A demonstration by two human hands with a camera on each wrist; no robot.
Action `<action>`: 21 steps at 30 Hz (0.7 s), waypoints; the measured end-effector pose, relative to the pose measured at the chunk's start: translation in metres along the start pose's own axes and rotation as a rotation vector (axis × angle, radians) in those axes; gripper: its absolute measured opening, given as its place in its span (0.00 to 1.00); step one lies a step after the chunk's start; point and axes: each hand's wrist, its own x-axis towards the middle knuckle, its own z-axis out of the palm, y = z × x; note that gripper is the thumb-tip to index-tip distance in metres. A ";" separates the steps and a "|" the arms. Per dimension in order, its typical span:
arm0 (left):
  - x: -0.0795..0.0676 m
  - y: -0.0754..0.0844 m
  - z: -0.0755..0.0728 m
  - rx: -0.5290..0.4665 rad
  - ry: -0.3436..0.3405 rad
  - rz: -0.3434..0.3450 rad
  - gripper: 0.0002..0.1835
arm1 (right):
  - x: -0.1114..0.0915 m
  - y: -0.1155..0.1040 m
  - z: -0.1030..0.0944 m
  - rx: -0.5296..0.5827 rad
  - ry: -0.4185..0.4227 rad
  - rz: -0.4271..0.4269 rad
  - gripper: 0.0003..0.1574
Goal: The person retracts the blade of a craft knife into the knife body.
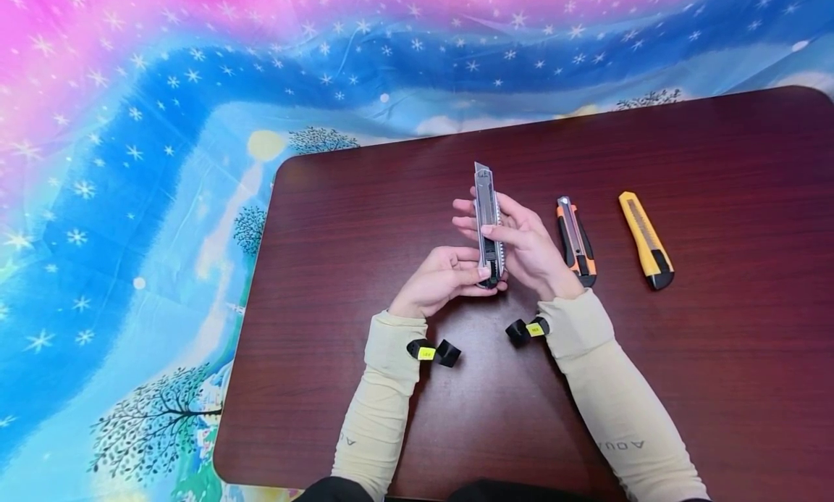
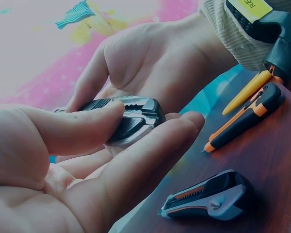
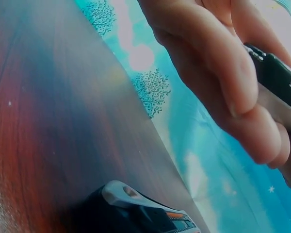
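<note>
A silver-and-black utility knife (image 1: 485, 205) stands nearly upright between both hands over the table, its angled metal tip pointing away. My left hand (image 1: 443, 277) pinches its lower end, thumb lying on the black part. Higher up, my right hand (image 1: 528, 245) grips the same knife with the thumb across its front and the fingers spread behind. In the left wrist view the knife's black end (image 2: 131, 124) lies between the left thumb and fingers. The right wrist view catches only part of the knife (image 3: 276, 80) beside some fingers (image 3: 233, 82).
On the dark wooden table (image 1: 313, 357), an orange-and-black utility knife (image 1: 575, 241) lies beside the right hand, with a yellow one (image 1: 645, 237) farther right. Wrist views also show a grey, black and orange utility knife (image 2: 208, 196) on the table. A patterned cloth (image 1: 195, 125) surrounds the table.
</note>
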 end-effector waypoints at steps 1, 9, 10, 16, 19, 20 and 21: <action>0.000 0.000 0.000 0.000 0.001 -0.001 0.18 | 0.000 0.000 0.000 -0.004 -0.002 0.000 0.33; -0.001 0.001 0.001 0.006 0.009 -0.002 0.17 | 0.000 0.000 0.000 0.000 -0.011 0.014 0.34; -0.001 0.001 0.001 0.007 0.009 -0.003 0.17 | 0.000 0.000 0.000 0.003 -0.013 0.016 0.35; -0.002 0.002 0.000 0.014 0.010 0.000 0.17 | -0.001 -0.001 -0.001 0.013 -0.033 0.022 0.37; -0.003 0.003 -0.001 0.009 -0.001 0.011 0.17 | -0.001 0.000 -0.002 0.016 -0.037 0.020 0.38; -0.003 0.003 -0.001 0.006 -0.005 0.014 0.17 | -0.001 0.000 -0.002 0.016 -0.037 0.018 0.39; -0.003 0.003 -0.001 0.003 -0.008 0.017 0.17 | -0.001 0.001 -0.002 0.013 -0.035 0.015 0.38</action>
